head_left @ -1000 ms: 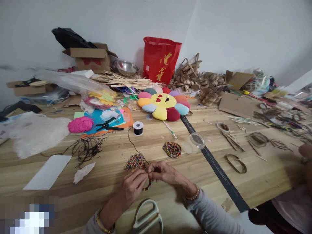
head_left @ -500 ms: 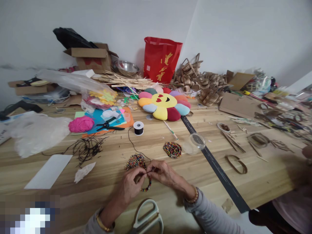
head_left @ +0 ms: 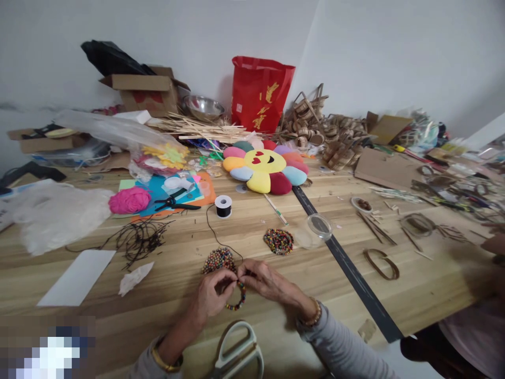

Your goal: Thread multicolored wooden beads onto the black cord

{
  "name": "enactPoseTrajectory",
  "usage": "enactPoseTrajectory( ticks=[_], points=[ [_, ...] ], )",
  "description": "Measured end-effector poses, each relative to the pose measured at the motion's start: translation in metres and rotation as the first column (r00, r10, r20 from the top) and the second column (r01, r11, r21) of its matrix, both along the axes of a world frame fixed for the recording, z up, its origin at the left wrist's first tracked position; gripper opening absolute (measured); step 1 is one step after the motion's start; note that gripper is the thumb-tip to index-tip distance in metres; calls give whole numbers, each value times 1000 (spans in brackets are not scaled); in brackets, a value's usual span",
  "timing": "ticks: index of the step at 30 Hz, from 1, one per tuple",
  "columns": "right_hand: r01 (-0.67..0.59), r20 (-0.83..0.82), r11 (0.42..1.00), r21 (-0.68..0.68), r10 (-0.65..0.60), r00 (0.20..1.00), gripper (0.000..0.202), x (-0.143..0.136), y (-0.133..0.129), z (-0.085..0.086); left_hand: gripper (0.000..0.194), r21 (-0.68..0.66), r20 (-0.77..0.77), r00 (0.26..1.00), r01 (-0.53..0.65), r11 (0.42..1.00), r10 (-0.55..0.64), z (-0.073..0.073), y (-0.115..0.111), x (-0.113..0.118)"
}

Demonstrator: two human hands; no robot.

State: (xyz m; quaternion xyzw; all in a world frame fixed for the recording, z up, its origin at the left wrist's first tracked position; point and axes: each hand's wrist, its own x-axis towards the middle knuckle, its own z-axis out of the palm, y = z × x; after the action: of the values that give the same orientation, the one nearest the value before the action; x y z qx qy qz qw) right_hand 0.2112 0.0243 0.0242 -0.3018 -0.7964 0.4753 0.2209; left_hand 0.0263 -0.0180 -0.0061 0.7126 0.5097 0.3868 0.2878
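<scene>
My left hand (head_left: 215,290) and my right hand (head_left: 265,279) meet at the front middle of the table, fingertips pinched together on a thin black cord. From this pinch hangs a bead bracelet (head_left: 240,302) of small multicoloured beads, partly hidden behind my left fingers. The black cord (head_left: 214,231) runs from behind my right fingers back to a white spool (head_left: 223,206). Just beyond my left hand lies a heap of bead strands (head_left: 219,260); a second bead bundle (head_left: 279,241) rests farther right. Pale-handled scissors (head_left: 239,351) lie in front of me, near my wrists.
A dark strip (head_left: 347,273) crosses the table under a clear round lid (head_left: 320,227). Tangled black cord (head_left: 138,237) and white paper (head_left: 79,276) lie left. Behind are a flower cushion (head_left: 266,167) and a red bag (head_left: 261,95). Another person's hand (head_left: 495,244) is at the right edge.
My hands stay at the same spot, and my right fingers have shifted slightly around the cord. More of the bracelet's right side shows below them. The view has tilted a little.
</scene>
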Motion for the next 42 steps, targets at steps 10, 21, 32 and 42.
enactPoseTrajectory(
  ticks=[10, 21, 32, 42],
  points=[
    [-69, -167, 925, -373, 7, 986, 37, 0, 5, -9, 14, 176, -51, 998, -30, 984, 40, 0, -4, 3],
    [-126, -275, 823, -554, -38, 961, 41, -3, 8, -23, 14, 269, -13, 1000, -16, 963, 20, 5, -4, 4],
    [-99, -271, 823, -560, -68, 960, 40, -5, 8, -24, 8, 332, 10, 1000, -4, 943, 1, -2, -3, 2],
    [-52, -237, 853, -519, -85, 968, 41, -6, 5, -19, 12, 304, -54, 999, 16, 953, 0, -6, -5, 2]
  ],
)
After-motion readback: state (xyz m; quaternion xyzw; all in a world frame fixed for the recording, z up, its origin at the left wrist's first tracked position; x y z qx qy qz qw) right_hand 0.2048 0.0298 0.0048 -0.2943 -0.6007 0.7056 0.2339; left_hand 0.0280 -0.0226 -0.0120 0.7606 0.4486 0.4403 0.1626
